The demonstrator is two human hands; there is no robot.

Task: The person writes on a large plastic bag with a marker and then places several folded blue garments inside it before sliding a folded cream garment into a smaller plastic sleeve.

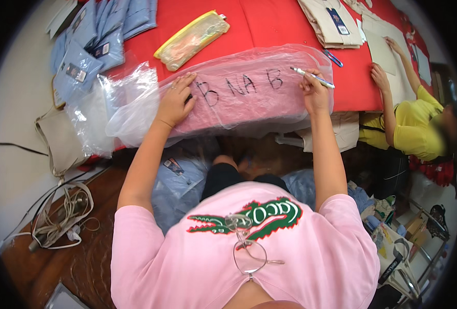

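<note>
- Left hand: laid flat, fingers spread, pressing on the left part of the clear plastic bag; nothing clasped.
- Right hand: closed round a white marker pen, held at the bag's upper right edge, tip pointing left toward the dark hand-drawn letters on the plastic.
- Clear plastic bag: lying across the near edge of the red table, packed with pink folded cloth, between the two hands; loose open end bunched at the left.
- Yellow-edged zip pouch: on the red surface just beyond the bag, tilted.
- Blue folded garments: stacked at the table's far left corner, tags showing.
- Beige folded stack: at far right of the table.
- Second person in a yellow top: at the right side, hands on pale cloth, well apart from the bag.
- Spectacles: hanging from the collar of the pink shirt.
</note>
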